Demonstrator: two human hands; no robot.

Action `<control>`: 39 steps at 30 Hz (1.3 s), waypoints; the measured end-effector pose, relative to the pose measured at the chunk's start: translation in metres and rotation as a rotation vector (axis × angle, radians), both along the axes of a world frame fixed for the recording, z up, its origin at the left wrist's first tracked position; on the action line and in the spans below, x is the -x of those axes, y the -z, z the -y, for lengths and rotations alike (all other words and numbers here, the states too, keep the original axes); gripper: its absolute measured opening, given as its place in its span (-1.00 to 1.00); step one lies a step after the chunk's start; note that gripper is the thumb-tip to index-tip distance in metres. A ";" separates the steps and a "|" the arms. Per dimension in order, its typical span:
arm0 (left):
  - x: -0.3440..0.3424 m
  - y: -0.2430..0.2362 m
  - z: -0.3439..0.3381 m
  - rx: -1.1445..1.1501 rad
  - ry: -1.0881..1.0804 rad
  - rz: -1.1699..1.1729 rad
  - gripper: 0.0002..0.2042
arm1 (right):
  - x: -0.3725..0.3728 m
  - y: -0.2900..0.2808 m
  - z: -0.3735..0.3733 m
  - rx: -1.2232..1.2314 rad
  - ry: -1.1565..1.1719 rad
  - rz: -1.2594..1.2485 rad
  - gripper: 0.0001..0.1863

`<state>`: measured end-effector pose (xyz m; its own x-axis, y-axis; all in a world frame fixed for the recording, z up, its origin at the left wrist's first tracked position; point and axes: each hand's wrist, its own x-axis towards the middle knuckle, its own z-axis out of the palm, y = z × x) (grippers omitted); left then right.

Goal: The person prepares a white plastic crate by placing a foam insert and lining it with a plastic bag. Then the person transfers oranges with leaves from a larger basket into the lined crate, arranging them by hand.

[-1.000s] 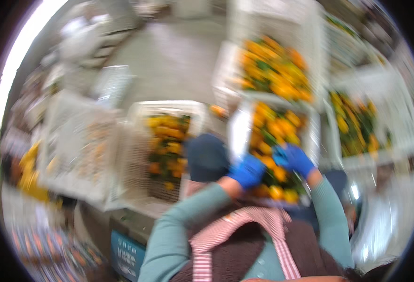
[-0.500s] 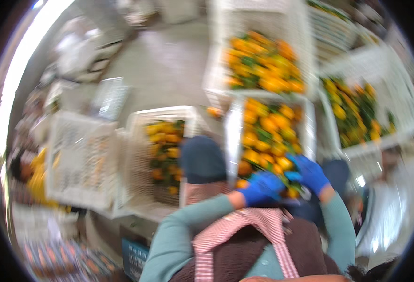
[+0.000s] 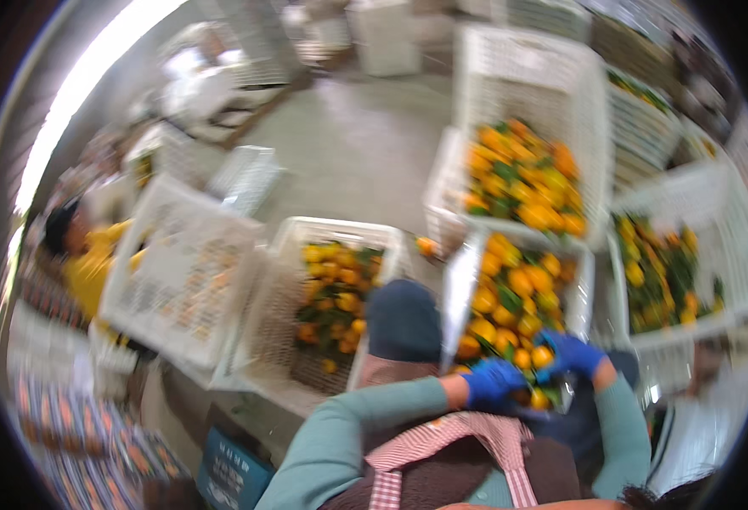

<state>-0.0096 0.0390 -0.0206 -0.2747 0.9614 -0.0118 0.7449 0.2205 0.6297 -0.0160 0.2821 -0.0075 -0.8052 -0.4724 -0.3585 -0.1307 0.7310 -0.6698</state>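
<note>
Both my hands wear blue gloves and work at the near end of a white crate (image 3: 461, 289) lined with clear plastic and filled with mandarin oranges (image 3: 522, 279), some with green leaves. My right hand (image 3: 571, 355) is closed around a mandarin orange (image 3: 543, 356) at the crate's near right. To its left, my left hand (image 3: 494, 380) is low over the near fruit with its fingers curled inward; what they hold, if anything, is hidden. More oranges lie between and just below the hands.
Beyond stands a larger white crate (image 3: 531, 68) partly filled with oranges. Leafy fruit fills part of a crate (image 3: 735, 280) at right, and another crate (image 3: 306, 228) stands left of my knee. One orange (image 3: 426, 246) lies outside the crates. A person in yellow (image 3: 93, 270) is at far left.
My view has shifted, so the scene sits lower and further right. My right hand has drawn nearer the crate's near end and now has an orange in its fingers.
</note>
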 end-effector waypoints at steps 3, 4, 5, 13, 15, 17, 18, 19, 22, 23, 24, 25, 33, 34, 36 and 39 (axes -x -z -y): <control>0.003 0.000 -0.004 -0.108 0.062 -0.043 -0.70 | -0.007 -0.004 -0.010 0.174 0.002 -0.099 -0.27; 0.001 0.000 -0.005 -0.169 0.030 -0.126 -0.65 | -0.010 -0.006 -0.008 0.044 -0.074 -0.159 -0.31; -0.001 0.002 -0.007 -0.100 0.011 -0.153 -0.62 | -0.018 -0.008 -0.008 -0.026 -0.105 -0.098 -0.37; -0.007 -0.004 -0.021 -0.091 0.080 -0.261 -0.62 | -0.003 -0.028 -0.009 -0.104 0.014 -0.031 -0.46; -0.007 -0.007 -0.023 -0.084 0.080 -0.247 -0.65 | 0.000 -0.031 -0.016 -0.029 -0.018 -0.018 -0.50; -0.006 -0.007 -0.024 -0.048 0.071 -0.247 -0.66 | 0.005 -0.032 -0.022 -0.047 0.032 -0.082 -0.51; -0.005 -0.007 -0.024 -0.077 0.074 -0.231 -0.67 | 0.009 -0.033 -0.023 -0.060 0.043 -0.091 -0.51; -0.004 -0.006 -0.024 -0.084 0.084 -0.222 -0.67 | 0.013 -0.034 -0.024 -0.117 0.076 -0.103 -0.52; -0.001 -0.003 -0.024 -0.054 0.090 -0.180 -0.67 | 0.030 -0.042 -0.024 -0.211 0.067 -0.182 -0.48; 0.000 -0.001 -0.024 -0.036 0.089 -0.161 -0.66 | 0.037 -0.047 -0.023 -0.264 0.047 -0.184 -0.47; 0.001 0.000 -0.025 -0.038 0.085 -0.146 -0.66 | 0.045 -0.053 -0.025 -0.206 0.051 -0.201 -0.45; 0.002 0.001 -0.025 -0.040 0.082 -0.129 -0.65 | 0.052 -0.060 -0.029 -0.131 0.105 -0.164 -0.46; 0.006 0.005 -0.025 -0.055 0.090 -0.101 -0.62 | 0.083 -0.084 -0.043 0.136 0.347 -0.360 -0.51; 0.006 0.006 -0.025 -0.052 0.088 -0.100 -0.62 | 0.079 -0.080 -0.039 0.119 0.335 -0.287 -0.49; 0.006 0.007 -0.024 -0.030 0.100 -0.089 -0.61 | 0.067 -0.072 -0.030 0.033 0.274 -0.201 -0.45; 0.006 0.006 -0.024 -0.004 0.130 -0.067 -0.60 | 0.047 -0.064 -0.024 -0.214 0.021 -0.085 -0.45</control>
<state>-0.0158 0.0632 -0.0269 -0.1483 0.9889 0.0064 0.8076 0.1174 0.5780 -0.0629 0.3057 0.0565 -0.8458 -0.3751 -0.3794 -0.1628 0.8586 -0.4860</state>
